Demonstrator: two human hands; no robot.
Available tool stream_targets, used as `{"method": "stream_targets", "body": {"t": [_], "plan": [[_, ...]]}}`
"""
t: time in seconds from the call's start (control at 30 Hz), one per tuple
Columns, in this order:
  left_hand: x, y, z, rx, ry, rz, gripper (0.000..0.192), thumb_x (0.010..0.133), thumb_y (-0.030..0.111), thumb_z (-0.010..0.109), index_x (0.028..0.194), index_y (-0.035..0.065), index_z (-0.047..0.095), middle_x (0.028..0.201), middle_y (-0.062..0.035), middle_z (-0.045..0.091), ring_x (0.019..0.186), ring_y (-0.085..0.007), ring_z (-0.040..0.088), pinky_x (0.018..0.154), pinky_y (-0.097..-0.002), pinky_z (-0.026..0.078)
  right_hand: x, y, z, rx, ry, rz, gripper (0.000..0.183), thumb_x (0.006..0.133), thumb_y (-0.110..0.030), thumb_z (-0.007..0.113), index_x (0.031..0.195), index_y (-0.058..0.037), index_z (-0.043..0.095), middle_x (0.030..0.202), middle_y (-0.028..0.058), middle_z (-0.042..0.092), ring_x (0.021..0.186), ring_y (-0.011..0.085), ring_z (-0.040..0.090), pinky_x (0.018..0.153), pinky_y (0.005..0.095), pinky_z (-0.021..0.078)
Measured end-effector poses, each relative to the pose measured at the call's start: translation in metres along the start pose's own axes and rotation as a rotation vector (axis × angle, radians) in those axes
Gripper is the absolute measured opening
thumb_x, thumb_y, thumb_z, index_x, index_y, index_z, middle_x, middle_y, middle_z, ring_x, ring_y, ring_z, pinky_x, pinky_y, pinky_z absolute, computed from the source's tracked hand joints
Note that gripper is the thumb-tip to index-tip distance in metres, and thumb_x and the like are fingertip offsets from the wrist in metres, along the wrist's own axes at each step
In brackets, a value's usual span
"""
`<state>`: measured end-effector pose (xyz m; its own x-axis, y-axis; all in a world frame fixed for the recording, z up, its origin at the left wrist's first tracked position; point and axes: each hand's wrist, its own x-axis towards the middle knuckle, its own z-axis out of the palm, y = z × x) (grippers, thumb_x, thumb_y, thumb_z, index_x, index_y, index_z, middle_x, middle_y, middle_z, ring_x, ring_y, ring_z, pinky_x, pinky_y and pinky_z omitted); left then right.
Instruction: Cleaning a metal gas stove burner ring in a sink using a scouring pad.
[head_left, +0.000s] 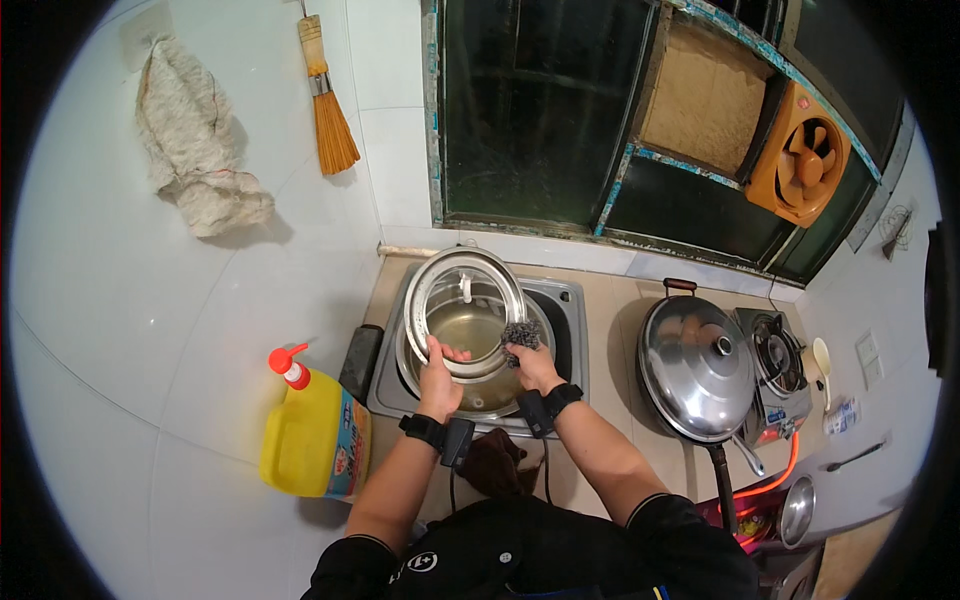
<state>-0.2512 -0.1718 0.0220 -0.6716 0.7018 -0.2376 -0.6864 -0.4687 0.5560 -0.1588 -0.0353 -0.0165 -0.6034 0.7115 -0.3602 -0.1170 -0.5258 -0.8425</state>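
My left hand (441, 381) grips the near left rim of a round stainless steel ring (415, 315), thumb on the near face and fingers curled behind. The ring is tilted above a large steel basin (550, 330) of cloudy water, which sits in a steel sink (576, 315). My right hand (537, 367) pinches a dark wire scouring pad (521, 335) against the ring's right side. A white faucet spout (466, 287) shows through the ring's centre; I cannot tell whether glass spans it.
A yellow pump bottle (300, 435) stands at left, beside a dark block (361, 360). A brown cloth (495, 461) lies before the sink. To the right are a lidded wok (690, 367), its handle pointing towards me, and a gas stove (780, 360) with an orange hose (791, 457).
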Motion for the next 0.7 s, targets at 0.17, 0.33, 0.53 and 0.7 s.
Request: {"method": "stream_targets", "body": {"t": [0.17,0.33,0.53,0.7], "plan": [[0.003,0.000,-0.008,-0.047,0.049,0.025,0.039,0.085,0.041,0.039,0.065,0.0081,0.038,0.062,-0.0035,0.041,0.068,-0.0189,0.046,0.075,-0.0335,0.041,-0.030,0.026,0.028,0.111,-0.101,0.172,0.020,0.072,-0.004,0.060,0.091,-0.0049,0.053,0.083,0.0064,0.056,0.077,0.0200,0.054,0.055,0.0298,0.0448],[0.002,0.010,-0.009,0.065,-0.026,0.044,0.039,0.086,0.040,0.038,0.065,0.0074,0.039,0.061,-0.0036,0.041,0.064,-0.0177,0.045,0.071,-0.0323,0.041,-0.018,-0.009,0.014,-0.063,0.020,0.076,0.022,0.074,-0.003,0.058,0.095,-0.0036,0.052,0.086,0.0075,0.057,0.072,0.0203,0.055,0.060,0.0328,0.0456],[0.007,0.021,-0.012,0.079,-0.056,-0.037,0.039,0.085,0.043,0.039,0.074,0.0066,0.046,0.061,-0.0038,0.046,0.059,-0.0171,0.050,0.063,-0.0303,0.043,-0.003,-0.006,-0.004,-0.109,0.060,0.064,0.019,0.075,-0.003,0.056,0.092,0.0023,0.051,0.088,0.0104,0.055,0.078,0.0217,0.054,0.060,0.0367,0.0461],[0.007,-0.003,-0.008,0.147,0.053,0.073,0.040,0.086,0.042,0.037,0.080,0.0038,0.047,0.067,-0.0085,0.054,0.067,-0.0187,0.054,0.066,-0.0300,0.044,-0.029,0.029,0.011,0.174,-0.025,0.187,0.020,0.076,-0.002,0.055,0.096,0.0008,0.050,0.092,0.0086,0.054,0.084,0.0210,0.052,0.069,0.0376,0.0485]]}}
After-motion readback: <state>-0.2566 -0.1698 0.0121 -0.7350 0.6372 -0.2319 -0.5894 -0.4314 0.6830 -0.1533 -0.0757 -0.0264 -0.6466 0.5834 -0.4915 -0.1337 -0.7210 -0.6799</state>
